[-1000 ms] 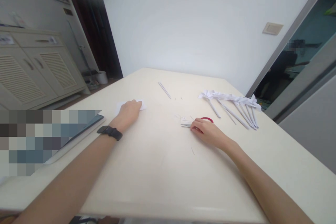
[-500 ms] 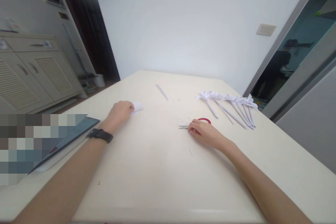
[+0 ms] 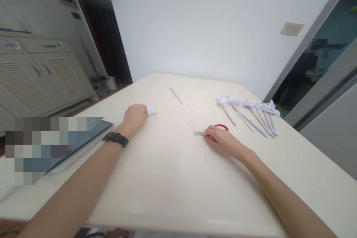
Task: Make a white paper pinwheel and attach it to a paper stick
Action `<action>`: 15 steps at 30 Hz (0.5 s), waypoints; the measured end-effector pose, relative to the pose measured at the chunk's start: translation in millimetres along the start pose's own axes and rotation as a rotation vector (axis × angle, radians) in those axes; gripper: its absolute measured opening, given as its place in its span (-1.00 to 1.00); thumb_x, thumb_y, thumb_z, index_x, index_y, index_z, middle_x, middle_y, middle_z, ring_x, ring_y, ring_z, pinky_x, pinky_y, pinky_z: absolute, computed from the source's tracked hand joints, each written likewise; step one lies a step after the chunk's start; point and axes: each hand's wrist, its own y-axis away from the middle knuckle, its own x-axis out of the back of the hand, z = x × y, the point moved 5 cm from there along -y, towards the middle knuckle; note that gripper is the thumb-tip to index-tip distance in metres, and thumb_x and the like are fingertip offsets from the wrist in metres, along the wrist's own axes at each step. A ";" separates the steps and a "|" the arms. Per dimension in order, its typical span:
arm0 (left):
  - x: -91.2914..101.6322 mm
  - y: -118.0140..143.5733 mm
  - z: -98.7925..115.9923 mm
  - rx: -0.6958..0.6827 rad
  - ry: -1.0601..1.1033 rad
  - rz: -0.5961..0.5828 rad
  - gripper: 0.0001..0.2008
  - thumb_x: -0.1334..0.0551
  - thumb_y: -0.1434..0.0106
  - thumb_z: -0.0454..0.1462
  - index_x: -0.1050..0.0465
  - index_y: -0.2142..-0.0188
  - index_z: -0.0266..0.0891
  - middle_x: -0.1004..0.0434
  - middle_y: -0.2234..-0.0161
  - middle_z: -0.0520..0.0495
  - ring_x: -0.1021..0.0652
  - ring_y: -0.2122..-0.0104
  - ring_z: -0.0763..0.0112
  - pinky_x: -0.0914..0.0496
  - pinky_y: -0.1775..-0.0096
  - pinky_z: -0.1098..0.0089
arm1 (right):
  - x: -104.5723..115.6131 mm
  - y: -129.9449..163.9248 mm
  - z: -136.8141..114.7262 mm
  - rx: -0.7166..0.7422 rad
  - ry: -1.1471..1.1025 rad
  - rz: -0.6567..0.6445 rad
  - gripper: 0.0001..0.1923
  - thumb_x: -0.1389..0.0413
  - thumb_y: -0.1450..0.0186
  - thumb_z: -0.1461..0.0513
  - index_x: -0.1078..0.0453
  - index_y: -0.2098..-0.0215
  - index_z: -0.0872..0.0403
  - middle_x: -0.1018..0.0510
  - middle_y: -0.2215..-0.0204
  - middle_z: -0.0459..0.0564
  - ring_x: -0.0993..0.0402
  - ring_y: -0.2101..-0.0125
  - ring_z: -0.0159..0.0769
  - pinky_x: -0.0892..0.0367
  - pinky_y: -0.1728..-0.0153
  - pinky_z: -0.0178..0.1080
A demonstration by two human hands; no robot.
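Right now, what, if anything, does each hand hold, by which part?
Left hand: white paper, by its left end. Right hand: scissors, by the handles; grip partly hidden.

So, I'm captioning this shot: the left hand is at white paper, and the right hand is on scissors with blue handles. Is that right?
Not quite: the head view shows red handles, not blue, on the scissors under the right hand. The left hand is indeed at the white paper.

No text can be read: the small white labels (image 3: 12,45) on the cabinet drawers (image 3: 36,45) are too blurred, and the screen (image 3: 96,131) on the surface (image 3: 167,182) is mostly pixelated.
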 end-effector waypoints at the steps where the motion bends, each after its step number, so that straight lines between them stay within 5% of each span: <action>1: -0.1 0.7 0.4 0.007 0.006 0.007 -0.78 -0.10 -0.09 -0.31 -0.51 0.36 -0.30 -0.56 0.36 -0.27 -0.53 0.33 0.10 -0.34 0.34 0.31 | -0.2 0.0 0.2 -0.001 -0.001 -0.002 -0.81 0.12 -0.35 0.25 -0.33 0.25 0.03 -0.45 0.21 -0.02 -0.41 0.29 -0.32 -0.23 0.29 -0.28; 6: 7.7 3.6 1.6 0.018 0.054 0.116 -0.79 -0.08 -0.15 -0.31 -0.50 0.35 -0.24 -0.55 0.33 -0.21 -0.51 0.32 0.13 -0.34 0.34 0.28 | -1.1 -0.2 1.1 -0.004 -0.002 -0.011 -0.82 0.11 -0.35 0.23 -0.33 0.24 0.02 -0.44 0.20 -0.01 -0.40 0.30 -0.31 -0.22 0.32 -0.28; 10: 27.7 7.5 10.0 -0.038 0.086 0.270 -0.79 -0.05 -0.22 -0.32 -0.46 0.31 -0.21 -0.52 0.24 -0.18 -0.43 0.13 0.11 -0.33 0.18 0.23 | -1.0 -0.9 0.6 -0.022 -0.035 0.008 -0.81 0.10 -0.34 0.22 -0.35 0.25 0.02 -0.45 0.21 -0.01 -0.39 0.30 -0.31 -0.21 0.33 -0.27; 15: 60.0 38.3 60.7 -0.433 0.321 0.619 -0.89 -0.11 -0.25 -0.34 -0.41 0.35 -0.23 -0.49 0.30 -0.10 -0.39 0.18 0.23 -0.30 0.10 0.24 | 6.6 -2.1 -0.9 -0.113 -0.407 0.120 -0.69 0.12 -0.36 0.07 -0.39 0.21 0.03 -0.48 0.24 -0.01 -0.39 0.30 -0.31 -0.24 0.29 -0.26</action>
